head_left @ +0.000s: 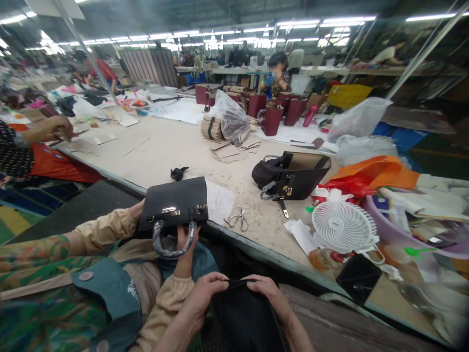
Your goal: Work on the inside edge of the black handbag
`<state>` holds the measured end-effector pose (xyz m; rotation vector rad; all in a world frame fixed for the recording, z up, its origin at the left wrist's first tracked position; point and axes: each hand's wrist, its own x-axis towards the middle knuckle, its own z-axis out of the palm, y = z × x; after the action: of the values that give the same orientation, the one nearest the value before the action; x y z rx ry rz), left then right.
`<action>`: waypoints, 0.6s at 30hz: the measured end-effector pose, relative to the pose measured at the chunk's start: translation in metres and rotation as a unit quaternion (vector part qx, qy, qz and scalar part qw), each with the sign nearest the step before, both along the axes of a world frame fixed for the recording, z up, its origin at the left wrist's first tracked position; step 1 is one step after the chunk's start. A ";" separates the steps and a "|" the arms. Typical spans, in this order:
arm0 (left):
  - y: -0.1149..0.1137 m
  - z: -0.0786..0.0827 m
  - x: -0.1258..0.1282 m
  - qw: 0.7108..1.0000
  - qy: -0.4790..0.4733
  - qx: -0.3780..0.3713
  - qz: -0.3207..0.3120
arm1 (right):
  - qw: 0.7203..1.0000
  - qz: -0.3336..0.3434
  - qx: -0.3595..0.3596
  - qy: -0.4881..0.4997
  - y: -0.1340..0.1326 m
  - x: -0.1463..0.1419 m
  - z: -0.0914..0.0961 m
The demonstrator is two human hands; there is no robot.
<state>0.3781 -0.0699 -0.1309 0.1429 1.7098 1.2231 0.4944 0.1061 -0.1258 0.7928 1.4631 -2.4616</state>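
Note:
At the bottom of the view, my left hand (207,296) and my right hand (266,289) pinch the top edge of a black bag (244,320) resting in front of me. Its lower part fades into shadow. To my left, a co-worker's beige-sleeved hands (186,238) hold a black handbag (174,205) with gold fittings and a plastic-wrapped handle. A similar black handbag (293,176) lies on its side on the table, with its tan lining showing. Metal thread snips (237,220) lie near the table edge, beyond my hands.
The long cream worktable (157,156) carries cut card pieces, a bagged bundle (230,117) and several burgundy bags (271,120). To the right are a white fan (342,227), a lilac basin (388,230) and orange plastic (373,172). Other workers sit around the table.

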 end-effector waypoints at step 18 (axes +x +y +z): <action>-0.013 0.016 0.008 0.983 -0.039 0.034 0.178 | 0.999 0.028 0.017 0.006 -0.016 -0.009 -0.001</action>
<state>0.3861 -0.0832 -0.1144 -0.1753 1.6707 1.5278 0.4854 0.0897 -0.1269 0.7348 1.5149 -2.4103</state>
